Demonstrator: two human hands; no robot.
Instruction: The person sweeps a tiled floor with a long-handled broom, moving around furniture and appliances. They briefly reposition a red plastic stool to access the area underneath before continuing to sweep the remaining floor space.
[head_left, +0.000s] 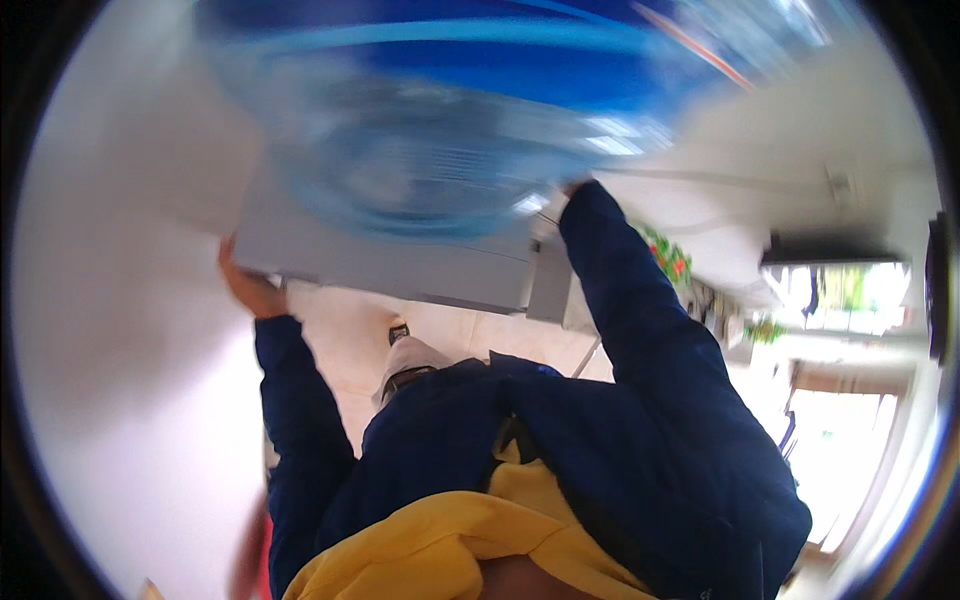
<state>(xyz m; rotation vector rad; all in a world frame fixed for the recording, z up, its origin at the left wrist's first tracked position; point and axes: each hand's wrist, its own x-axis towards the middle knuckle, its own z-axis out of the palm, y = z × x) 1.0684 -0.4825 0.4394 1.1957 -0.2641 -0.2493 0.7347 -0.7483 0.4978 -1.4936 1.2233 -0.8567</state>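
Before me stands a grey box-shaped body (405, 262), perhaps an appliance, with a straight lower edge. Over it is a large glossy blue cover (450, 64) with a pale blue band; its lower part is see-through, rounded and heavily blurred. My left hand (255, 281) grips the grey body at its left edge, the fingers running up along the side. At the far end of a dark blue sleeve, my right hand (576, 185) shows only as a small blurred patch by the right side of the cover. Its fingers are hidden.
A pale wall (135, 225) rises close on the left. Light floor tiles (442, 330) show below the grey body, with one of my shoes (399, 331). To the right are a plant with red flowers (671, 259), a wall-mounted screen (840, 292) and a bright doorway or window (847, 457).
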